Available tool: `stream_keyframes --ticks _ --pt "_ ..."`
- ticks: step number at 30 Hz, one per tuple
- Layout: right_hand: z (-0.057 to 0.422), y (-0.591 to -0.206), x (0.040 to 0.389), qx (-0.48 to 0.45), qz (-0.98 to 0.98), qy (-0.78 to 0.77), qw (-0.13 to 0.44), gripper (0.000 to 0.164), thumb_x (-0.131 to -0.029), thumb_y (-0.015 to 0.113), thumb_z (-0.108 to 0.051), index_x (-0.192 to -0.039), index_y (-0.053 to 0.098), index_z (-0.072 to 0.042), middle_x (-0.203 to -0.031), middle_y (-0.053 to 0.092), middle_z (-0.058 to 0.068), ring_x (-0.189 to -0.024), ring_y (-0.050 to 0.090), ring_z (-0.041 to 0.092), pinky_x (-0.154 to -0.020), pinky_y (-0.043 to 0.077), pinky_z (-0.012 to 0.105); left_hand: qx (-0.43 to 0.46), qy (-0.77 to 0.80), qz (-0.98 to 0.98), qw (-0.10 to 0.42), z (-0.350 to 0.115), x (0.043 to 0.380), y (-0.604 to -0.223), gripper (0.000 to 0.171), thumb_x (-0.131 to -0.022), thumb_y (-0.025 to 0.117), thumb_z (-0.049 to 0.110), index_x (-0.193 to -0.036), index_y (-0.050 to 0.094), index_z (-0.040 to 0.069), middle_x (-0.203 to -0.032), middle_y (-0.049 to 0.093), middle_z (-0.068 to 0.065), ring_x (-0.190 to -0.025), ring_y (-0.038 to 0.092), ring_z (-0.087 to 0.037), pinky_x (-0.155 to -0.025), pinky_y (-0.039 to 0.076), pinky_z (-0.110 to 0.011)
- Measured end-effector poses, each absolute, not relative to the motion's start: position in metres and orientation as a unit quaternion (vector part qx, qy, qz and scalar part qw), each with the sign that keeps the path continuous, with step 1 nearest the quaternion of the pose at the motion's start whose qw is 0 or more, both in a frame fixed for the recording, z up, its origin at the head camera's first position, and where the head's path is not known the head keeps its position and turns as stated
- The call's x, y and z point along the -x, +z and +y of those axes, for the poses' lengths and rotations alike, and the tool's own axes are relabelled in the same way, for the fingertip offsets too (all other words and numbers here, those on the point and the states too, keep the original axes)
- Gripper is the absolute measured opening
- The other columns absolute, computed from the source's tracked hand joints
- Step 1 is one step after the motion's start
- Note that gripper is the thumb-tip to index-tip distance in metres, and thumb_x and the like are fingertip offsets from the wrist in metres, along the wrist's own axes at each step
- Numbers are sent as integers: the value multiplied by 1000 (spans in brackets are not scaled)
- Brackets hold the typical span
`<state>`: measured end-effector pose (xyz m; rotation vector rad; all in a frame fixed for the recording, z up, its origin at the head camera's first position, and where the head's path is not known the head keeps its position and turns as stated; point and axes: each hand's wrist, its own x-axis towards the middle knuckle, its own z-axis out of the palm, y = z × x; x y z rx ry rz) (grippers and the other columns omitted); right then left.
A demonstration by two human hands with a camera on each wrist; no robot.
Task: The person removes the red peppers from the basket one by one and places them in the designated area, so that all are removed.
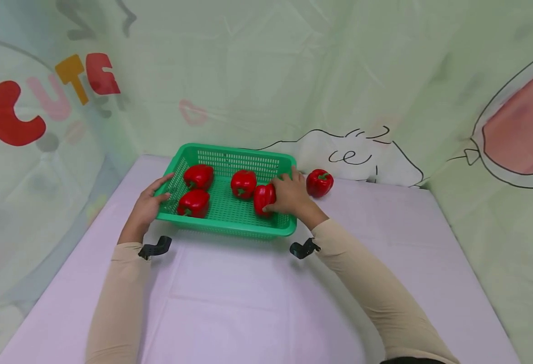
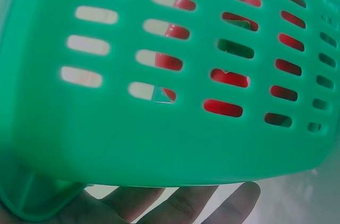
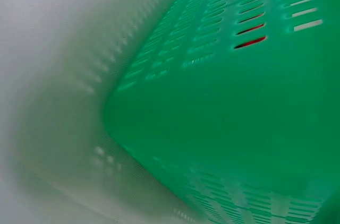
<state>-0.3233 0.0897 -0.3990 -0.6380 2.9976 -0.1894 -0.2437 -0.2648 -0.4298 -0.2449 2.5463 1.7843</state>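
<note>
Clasping the end of a green basket [image 1: 230,226] with the left hand [image 1: 148,205]; inside it, holding a red pepper [image 1: 261,198] in the half-curled right hand [image 1: 291,196], with a loose pepper [image 1: 319,184] just right of that hand, outside. Apparently setting down; next calling for gently spread fingers.

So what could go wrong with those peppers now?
The red pepper at the right hand might slip from its thumb and fingers. It could also bump the neighbouring pepper. And the loose pepper, just outside the green basket, might roll away if that hand or the basket nudges it.
</note>
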Motion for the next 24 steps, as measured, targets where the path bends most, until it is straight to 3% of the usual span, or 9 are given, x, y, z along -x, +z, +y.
stream_keyframes --ticks 5,8,12,16,24 --pt "91 -395 320 250 961 -105 44 67 -72 86 -36 -127 57 -12 -144 49 18 -149 14 43 -118 15 62 81 574 815 12 -265 244 -431 56 -103 40 12 -155 31 31 -166 14 -5 -147 20 -36 -116 19 -60" --pt "94 -393 318 290 947 -122 57 60 -74 86 -34 -123 58 -14 -137 57 13 -148 22 41 -118 16 62 81 576 813 12 -265 244 -431 56 -103 40 12 -155 31 31 -166 15 -5 -146 21 -36 -116 19 -59" --pt "98 -392 315 331 928 -146 89 56 -75 86 -31 -121 59 -17 -128 65 6 -131 49 32 -111 39 50 84 573 815 14 -264 244 -430 56 -103 40 12 -155 31 32 -166 15 -6 -146 21 -36 -115 20 -59" --pt "100 -391 313 350 914 -163 121 55 -75 87 -26 -120 56 -19 -126 64 5 -114 58 26 -86 57 39 85 571 816 15 -264 244 -429 56 -103 40 13 -155 31 32 -166 14 -5 -146 21 -36 -115 20 -61" --pt "105 -390 313 404 890 -155 143 44 -81 80 -31 -117 55 -21 -122 65 1 -108 59 21 -86 55 35 87 572 816 12 -264 244 -430 56 -103 40 13 -155 31 32 -166 15 -6 -148 20 -36 -116 19 -60"
